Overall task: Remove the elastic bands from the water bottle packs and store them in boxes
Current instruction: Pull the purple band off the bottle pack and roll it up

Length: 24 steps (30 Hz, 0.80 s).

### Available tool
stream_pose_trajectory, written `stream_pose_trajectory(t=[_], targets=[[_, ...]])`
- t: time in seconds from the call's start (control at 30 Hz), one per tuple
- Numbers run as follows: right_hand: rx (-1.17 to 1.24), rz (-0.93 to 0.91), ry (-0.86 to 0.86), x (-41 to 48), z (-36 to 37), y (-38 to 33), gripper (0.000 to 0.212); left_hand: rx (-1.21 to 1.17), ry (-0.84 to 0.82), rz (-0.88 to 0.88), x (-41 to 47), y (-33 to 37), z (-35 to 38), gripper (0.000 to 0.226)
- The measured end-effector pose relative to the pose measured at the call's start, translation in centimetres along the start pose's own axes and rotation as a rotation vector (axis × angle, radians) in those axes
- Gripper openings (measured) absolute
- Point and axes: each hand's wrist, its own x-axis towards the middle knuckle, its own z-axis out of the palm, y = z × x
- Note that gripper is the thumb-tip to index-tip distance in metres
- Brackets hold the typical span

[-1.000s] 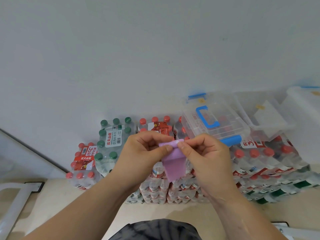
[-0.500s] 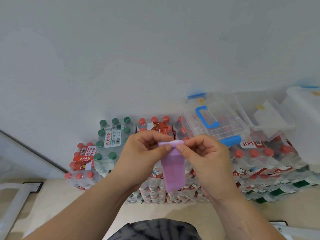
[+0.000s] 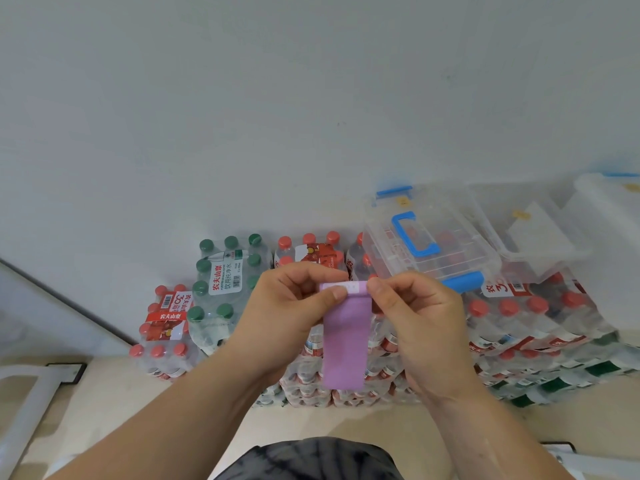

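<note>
My left hand (image 3: 287,306) and right hand (image 3: 422,317) each pinch a top corner of the purple band (image 3: 344,341), which hangs flat just in front of the clear box (image 3: 433,244), so I judge I'm readying it for storage, which next calls for opening that box's lid.

The packs (image 3: 519,327) stand stacked on the floor (image 3: 104,393) against the wall (image 3: 311,98). At their left end sits a low pack (image 3: 166,327), with a taller pack (image 3: 225,282) just right of it. On the right part of the stack rests a box (image 3: 429,244). A second box (image 3: 533,233) lies just right of it, and a third box (image 3: 609,209) at the far right. Before the stack, the band (image 3: 344,341) hangs between the left grip (image 3: 287,313) and the right grip (image 3: 422,320), each pinching a top corner.
</note>
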Motion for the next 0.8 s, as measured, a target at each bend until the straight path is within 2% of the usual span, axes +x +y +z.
stream_pose_trajectory(t=[0.1, 0.27, 0.43, 0.57, 0.63, 0.8], targets=[[0.01, 0.042, 0.007, 0.08, -0.06, 0.17, 0.016, -0.014, 0.006, 0.012, -0.05, -0.09, 0.11, 0.028], [-0.002, 0.012, -0.008, 0.01, -0.03, -0.05, 0.006, 0.043, 0.037, 0.038, -0.07, -0.48, -0.02, 0.029], [-0.019, -0.029, -0.006, -0.15, 0.18, 0.03, 0.009, 0.076, 0.046, 0.06, -0.09, -0.68, 0.12, 0.026], [-0.036, -0.06, 0.0, 0.01, -0.33, 0.07, 0.01, -0.017, 0.017, 0.015, -0.24, -0.55, 0.24, 0.016], [-0.014, -0.071, 0.003, 0.14, -0.53, -0.04, 0.011, -0.061, 0.003, -0.017, -0.34, -0.44, 0.37, 0.019], [0.043, -0.037, -0.026, 0.1, -0.38, -0.21, 0.01, -0.052, -0.014, -0.006, -0.27, -0.3, 0.36, 0.01]])
